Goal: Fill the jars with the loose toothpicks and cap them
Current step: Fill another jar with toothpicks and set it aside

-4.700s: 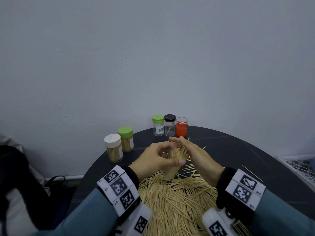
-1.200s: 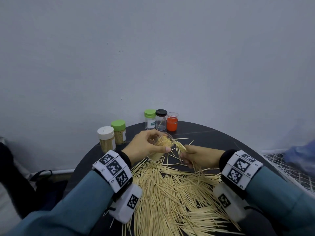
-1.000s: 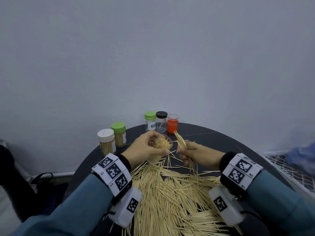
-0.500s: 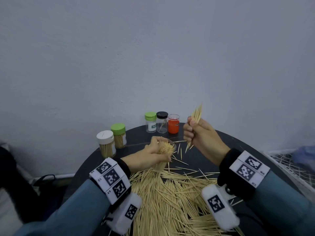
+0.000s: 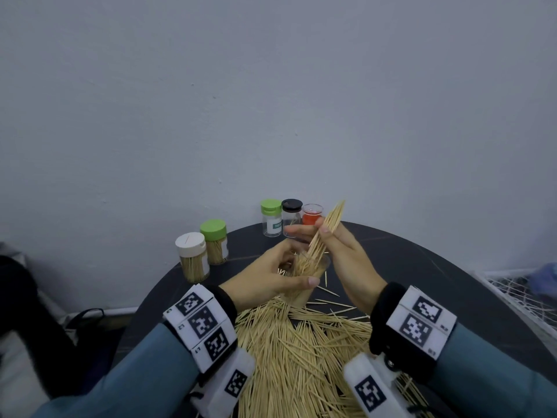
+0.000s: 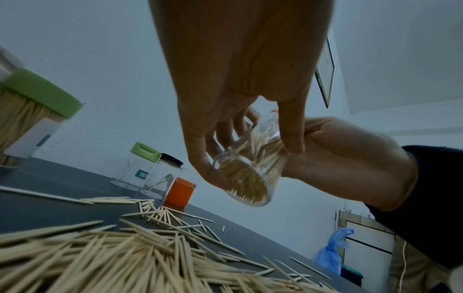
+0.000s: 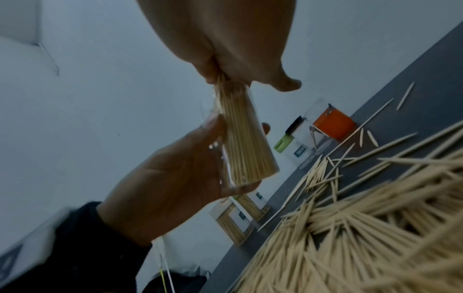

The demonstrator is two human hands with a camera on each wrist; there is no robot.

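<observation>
Above toothpick pile (image 5: pixel 301 351): left hand (image 5: pixel 265 282) grips open jar (image 6: pixel 246 178); right hand (image 5: pixel 343 254) pinches toothpick bundle (image 5: pixel 328 227); capped jars (image 5: pixel 281 217) behind.

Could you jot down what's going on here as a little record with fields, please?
left hand: holds a clear jar, tilted, above the table
right hand: pinches a toothpick bundle, lower ends in the jar mouth
loose toothpicks: big pile on the dark table
capped jars: white-lidded and green-lidded, full
</observation>
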